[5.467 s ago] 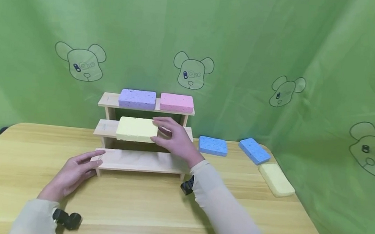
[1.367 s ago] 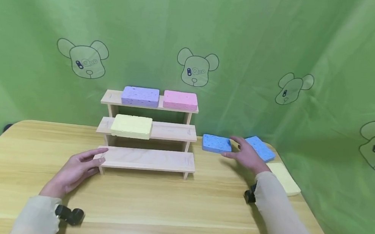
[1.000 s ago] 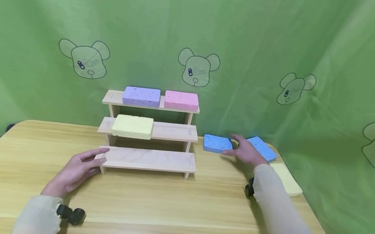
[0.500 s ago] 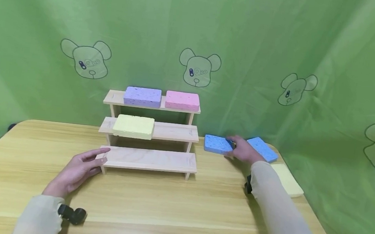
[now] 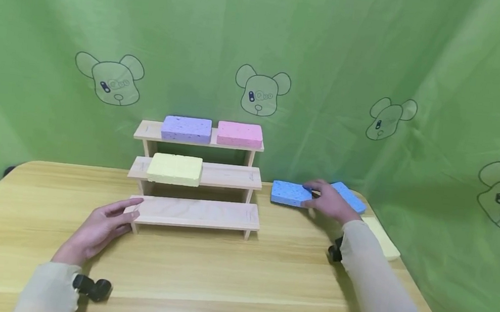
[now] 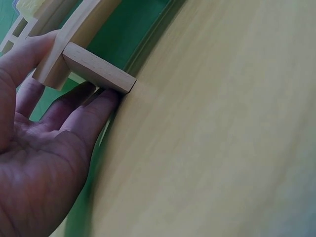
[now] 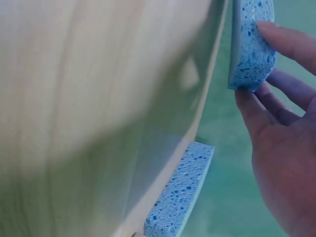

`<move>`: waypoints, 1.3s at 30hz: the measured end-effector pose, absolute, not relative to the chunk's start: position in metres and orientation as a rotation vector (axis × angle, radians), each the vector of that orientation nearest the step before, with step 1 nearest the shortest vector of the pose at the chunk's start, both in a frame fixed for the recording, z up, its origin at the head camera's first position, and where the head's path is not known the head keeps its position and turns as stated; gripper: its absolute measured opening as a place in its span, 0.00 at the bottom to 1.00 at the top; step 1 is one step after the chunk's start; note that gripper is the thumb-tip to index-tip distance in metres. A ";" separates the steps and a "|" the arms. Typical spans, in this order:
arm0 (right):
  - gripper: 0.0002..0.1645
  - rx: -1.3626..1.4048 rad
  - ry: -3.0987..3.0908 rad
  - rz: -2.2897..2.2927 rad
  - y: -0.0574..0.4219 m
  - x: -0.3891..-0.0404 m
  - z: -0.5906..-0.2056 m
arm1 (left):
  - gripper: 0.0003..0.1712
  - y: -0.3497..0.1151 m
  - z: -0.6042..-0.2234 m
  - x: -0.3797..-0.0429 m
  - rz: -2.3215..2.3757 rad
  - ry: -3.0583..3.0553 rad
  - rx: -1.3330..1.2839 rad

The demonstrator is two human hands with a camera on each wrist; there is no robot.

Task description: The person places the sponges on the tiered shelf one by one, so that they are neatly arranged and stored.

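Observation:
My right hand (image 5: 329, 202) pinches the right end of a blue sponge (image 5: 289, 193) close over the table, right of the rack. In the right wrist view, fingers lie on both sides of this porous sponge (image 7: 254, 49). My left hand (image 5: 102, 229) holds the left end of the three-tier wooden rack's bottom board (image 5: 198, 211). The left wrist view has its other fingers against the rack leg (image 6: 98, 69). A purple sponge (image 5: 186, 129) and a pink sponge (image 5: 240, 133) sit on the top tier. On the middle tier's left half lies a pale yellow sponge (image 5: 175, 169).
A second blue sponge (image 5: 348, 197) lies behind my right hand near the table's far right corner. In front of it, another pale yellow sponge (image 5: 382, 238) lies along the right edge, partly behind my sleeve. A green curtain (image 5: 322, 82) hangs behind the wooden table (image 5: 200, 283).
My right hand has set the pale yellow sponge on the middle tier's left half, moved right, and closed its fingers on the blue sponge. The left hand stays at the rack.

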State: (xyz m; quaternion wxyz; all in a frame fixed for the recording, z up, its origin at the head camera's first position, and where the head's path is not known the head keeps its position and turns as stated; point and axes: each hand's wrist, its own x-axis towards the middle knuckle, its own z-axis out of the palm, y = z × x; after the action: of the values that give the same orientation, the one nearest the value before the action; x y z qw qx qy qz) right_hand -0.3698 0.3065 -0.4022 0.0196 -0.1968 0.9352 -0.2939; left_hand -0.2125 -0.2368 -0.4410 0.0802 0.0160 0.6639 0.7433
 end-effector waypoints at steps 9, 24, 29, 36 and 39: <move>0.40 -0.545 2.886 -1.035 0.319 -0.354 -0.399 | 0.34 -0.237 -0.441 -0.213 2.227 1.987 0.053; 0.40 -0.540 2.964 -1.049 0.336 -0.329 -0.398 | 0.32 -0.237 -0.444 -0.214 2.259 1.963 0.021; 0.38 -0.613 2.951 -1.136 0.335 -0.319 -0.396 | 0.32 -0.238 -0.445 -0.212 2.256 1.959 0.012; 0.39 -0.604 2.956 -1.175 0.335 -0.310 -0.390 | 0.33 -0.238 -0.445 -0.213 2.257 1.961 0.023; 0.39 -0.595 2.923 -1.244 0.335 -0.307 -0.388 | 0.33 -0.237 -0.445 -0.214 2.263 1.958 0.024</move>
State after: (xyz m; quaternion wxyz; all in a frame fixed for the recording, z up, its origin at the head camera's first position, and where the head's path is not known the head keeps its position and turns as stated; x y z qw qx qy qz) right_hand -0.3074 0.3347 -0.3878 -0.0454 -0.1840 0.9035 -0.3845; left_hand -0.2144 -0.2373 -0.4448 0.0744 0.0079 0.6524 0.7542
